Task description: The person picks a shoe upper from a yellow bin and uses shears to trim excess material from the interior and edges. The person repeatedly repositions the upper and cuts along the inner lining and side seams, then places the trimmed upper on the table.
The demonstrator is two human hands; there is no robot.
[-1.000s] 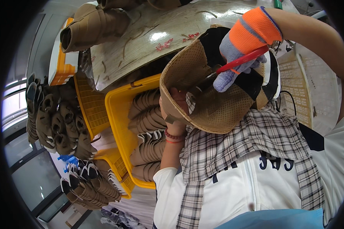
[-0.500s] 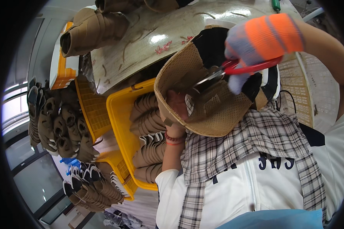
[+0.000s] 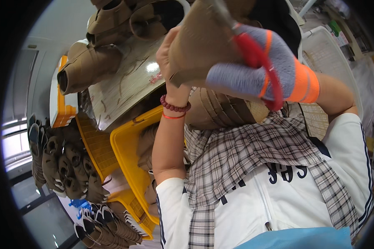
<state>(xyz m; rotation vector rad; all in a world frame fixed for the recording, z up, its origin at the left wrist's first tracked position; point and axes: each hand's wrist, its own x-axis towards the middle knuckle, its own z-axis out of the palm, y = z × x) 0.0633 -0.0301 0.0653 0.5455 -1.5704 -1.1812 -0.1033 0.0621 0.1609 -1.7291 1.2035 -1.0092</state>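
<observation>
Close up in front of me is a brown shoe upper (image 3: 203, 45) with a black part at its right side. My left hand (image 3: 169, 56) grips its left edge, fingers bent behind the fabric; beads and a red cord circle that wrist. A grey and orange knitted glove covers my right hand (image 3: 274, 62), which holds red-handled scissors (image 3: 274, 89) against the upper. The metal blades are blurred and point up and away. Several more brown uppers (image 3: 216, 108) lie stacked on the checked apron (image 3: 253, 143) over my lap.
A worktable (image 3: 124, 79) scattered with trimmings stands ahead, brown shoe uppers (image 3: 91, 64) at its far left. Left of my lap is a yellow crate (image 3: 131, 166) of uppers. More uppers (image 3: 64, 162) hang or stack farther left. A white basket (image 3: 334, 58) stands at the right.
The upper has been raised and turned, so its brown outer face shows instead of the mesh lining. Both hands moved up with it, and the left hand went from inside to its edge.
</observation>
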